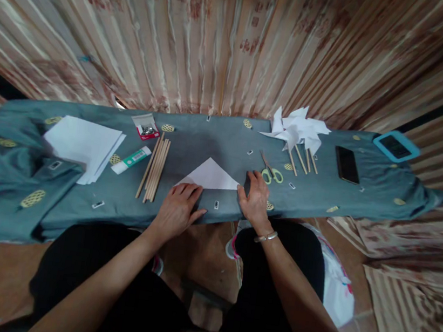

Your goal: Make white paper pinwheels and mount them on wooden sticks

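A sheet of white paper folded into a triangle (211, 176) lies on the cloth-covered table in front of me, its peak pointing away. My left hand (177, 209) rests flat over its near left corner, fingers stretched out and thumb apart. At the right corner, the thumb of my right hand (256, 198) touches the paper's tip, while the other fingers lean on the cloth, apart from the thumb. Just beyond that hand are scissors with green handles (272, 176). To the left of the paper lies a row of several wooden sticks (157, 171).
Left of the sticks are a green-and-white glue stick (131, 160), a small red-and-white box of metal pieces (146, 126) and a stack of white paper (81, 142). Several paper pinwheels (298, 128) on sticks, a black phone (347, 164) and a blue-framed device (396, 146) lie to the right.
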`<state>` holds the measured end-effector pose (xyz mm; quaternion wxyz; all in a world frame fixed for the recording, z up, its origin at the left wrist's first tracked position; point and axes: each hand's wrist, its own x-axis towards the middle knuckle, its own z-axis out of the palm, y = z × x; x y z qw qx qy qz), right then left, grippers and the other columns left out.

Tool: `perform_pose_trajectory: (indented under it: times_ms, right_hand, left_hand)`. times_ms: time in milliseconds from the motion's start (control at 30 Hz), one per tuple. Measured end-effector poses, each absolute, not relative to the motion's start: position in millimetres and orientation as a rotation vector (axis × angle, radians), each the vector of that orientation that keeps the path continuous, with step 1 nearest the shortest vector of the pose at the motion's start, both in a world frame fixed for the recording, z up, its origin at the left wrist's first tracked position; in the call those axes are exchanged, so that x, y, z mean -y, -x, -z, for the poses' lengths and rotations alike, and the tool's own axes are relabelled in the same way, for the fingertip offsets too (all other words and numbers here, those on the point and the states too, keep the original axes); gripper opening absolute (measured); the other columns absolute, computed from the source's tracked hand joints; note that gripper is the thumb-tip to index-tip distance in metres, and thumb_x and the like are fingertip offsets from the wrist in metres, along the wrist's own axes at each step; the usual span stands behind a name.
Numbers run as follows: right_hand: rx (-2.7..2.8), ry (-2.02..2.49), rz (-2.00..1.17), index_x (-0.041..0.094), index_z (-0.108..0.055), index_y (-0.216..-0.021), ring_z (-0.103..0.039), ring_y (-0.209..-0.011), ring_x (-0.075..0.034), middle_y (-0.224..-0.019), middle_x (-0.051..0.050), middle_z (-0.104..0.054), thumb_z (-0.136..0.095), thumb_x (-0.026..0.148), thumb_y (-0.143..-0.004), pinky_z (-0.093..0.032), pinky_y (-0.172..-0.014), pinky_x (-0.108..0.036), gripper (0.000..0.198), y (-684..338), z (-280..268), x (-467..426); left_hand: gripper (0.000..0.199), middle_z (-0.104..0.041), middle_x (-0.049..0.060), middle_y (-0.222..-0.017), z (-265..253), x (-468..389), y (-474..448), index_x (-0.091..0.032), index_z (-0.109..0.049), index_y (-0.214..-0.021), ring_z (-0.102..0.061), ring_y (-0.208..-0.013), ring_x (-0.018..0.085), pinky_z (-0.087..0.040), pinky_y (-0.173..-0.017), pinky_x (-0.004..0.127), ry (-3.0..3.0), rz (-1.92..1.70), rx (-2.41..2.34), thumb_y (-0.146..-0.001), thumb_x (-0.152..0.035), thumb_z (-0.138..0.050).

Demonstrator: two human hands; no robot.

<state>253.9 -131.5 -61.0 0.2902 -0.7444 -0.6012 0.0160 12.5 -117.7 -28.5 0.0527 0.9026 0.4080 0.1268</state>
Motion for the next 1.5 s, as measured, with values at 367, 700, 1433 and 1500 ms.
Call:
perform_pose_trajectory:
  times_ms: [367, 700, 1433, 1500]
  right_hand:
    - [1.578, 1.975, -0.099, 0.010, -0.052, -0.135, -0.040, -0.138, -0.032, -0.147, -0.022, -0.047, -0.045, 0.029, -0.090, -0.034, -0.112, -0.053, 0.049, -258.5, 67.5, 129.6]
    - [1.561, 1.931, -0.113, 0.011, -0.055, -0.132, -0.041, -0.137, -0.032, -0.146, -0.022, -0.048, -0.041, 0.021, -0.089, -0.034, -0.111, -0.056, 0.047, -258.9, 70.1, 128.5]
    - [1.602, 1.891, -0.184, 0.012, -0.057, -0.131, -0.043, -0.137, -0.032, -0.146, -0.021, -0.048, -0.050, 0.029, -0.090, -0.037, -0.110, -0.052, 0.045, -249.6, 63.3, 122.6]
    - [1.601, 1.875, -0.174, 0.013, -0.058, -0.130, -0.044, -0.137, -0.030, -0.146, -0.020, -0.049, -0.047, 0.025, -0.090, -0.037, -0.111, -0.051, 0.043, -250.8, 64.2, 123.7]
  left_hand:
    - [0.048, -0.062, 0.018, -0.123, 35.1, 124.2, 16.7, -0.009, -0.058, -0.128, -0.054, -0.111, 0.034, -0.049, -0.094, 0.047, -2.675, -0.543, -1.409, -0.093, -0.042, -0.056]
    - [0.046, -0.063, 0.018, -0.123, 26.3, 131.2, 12.5, -0.013, -0.058, -0.129, -0.055, -0.113, 0.034, -0.048, -0.090, 0.046, -2.644, -0.477, -1.507, -0.094, -0.042, -0.055]
    - [0.042, -0.065, 0.015, -0.120, 28.3, 132.9, 10.7, -0.014, -0.060, -0.127, -0.056, -0.109, 0.033, -0.046, -0.089, 0.044, -2.639, -0.495, -1.568, -0.095, -0.041, -0.054]
    - [0.042, -0.065, 0.015, -0.119, 30.0, 132.5, 12.0, -0.015, -0.061, -0.126, -0.056, -0.109, 0.033, -0.046, -0.089, 0.045, -2.636, -0.525, -1.571, -0.095, -0.042, -0.053]
